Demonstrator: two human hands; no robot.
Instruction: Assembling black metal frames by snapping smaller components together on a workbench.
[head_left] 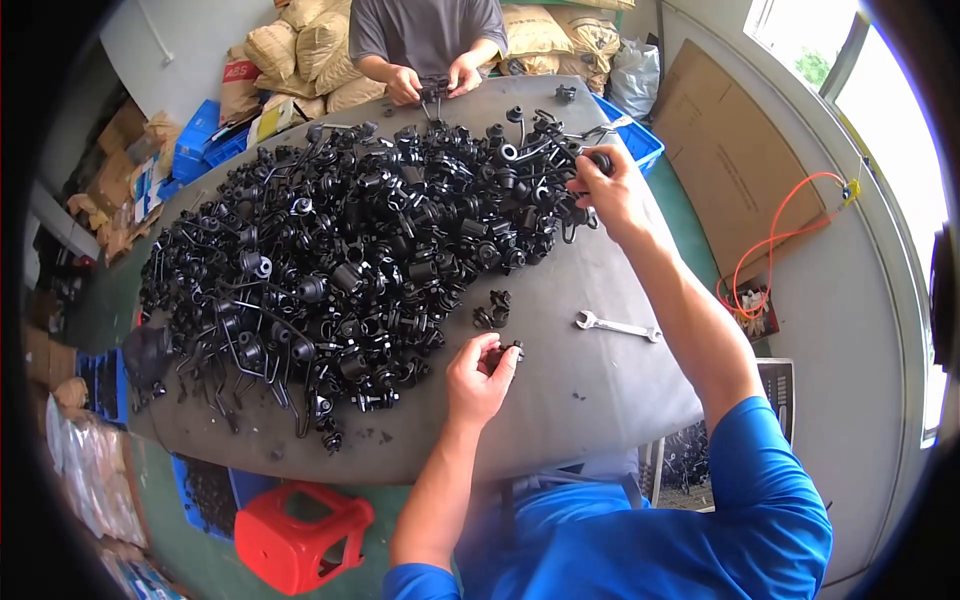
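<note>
A large heap of black clamp-like parts and bent rods [350,240] covers much of the grey table [560,400]. Close to the near side, my left hand [478,382] is closed around a small black clamp part [511,351], partly hidden by the fingers. Just beyond it lies a loose black clamp part [492,310]. My right hand [612,190] reaches to the heap's far right edge, its fingers closed on a black rounded part [601,162]. An open-end wrench [618,327] rests on the table, between my two forearms.
Across the table a person in a grey shirt [428,30] handles a black part. Blue crates [640,140] stand beyond the table's right corner. A red stool [300,540] is at the lower left. Sacks [320,50] are piled at the back. An orange hose [775,240] hangs at right.
</note>
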